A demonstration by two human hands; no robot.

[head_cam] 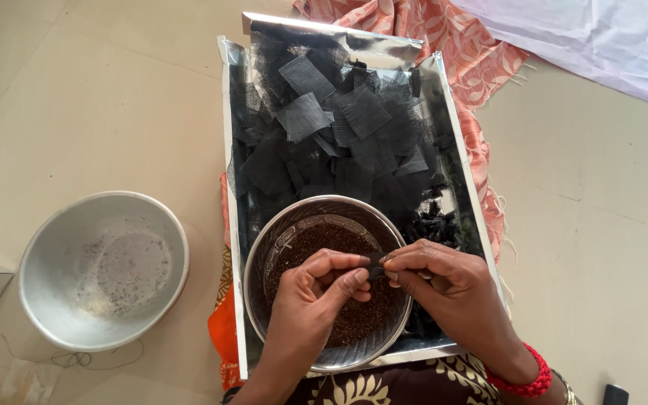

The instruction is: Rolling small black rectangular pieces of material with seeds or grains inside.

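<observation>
My left hand [313, 296] and my right hand [444, 281] meet over a steel bowl [264, 247] filled with dark brown seeds [316, 240]. Together their fingertips pinch a small black mesh piece [375, 267] just above the seeds. The bowl stands at the near end of a shiny silver tray [228, 135]. Several black mesh squares [305, 116] lie heaped across the tray's far part. A small pile of dark tied bundles [435, 225] sits to the right of the bowl. A red bangle [526, 382] circles my right wrist.
A larger empty metal bowl [103, 270] with specks of residue sits on the tiled floor to the left. Orange patterned cloth [444, 30] lies under the tray and beyond it. White fabric [601, 37] covers the far right corner.
</observation>
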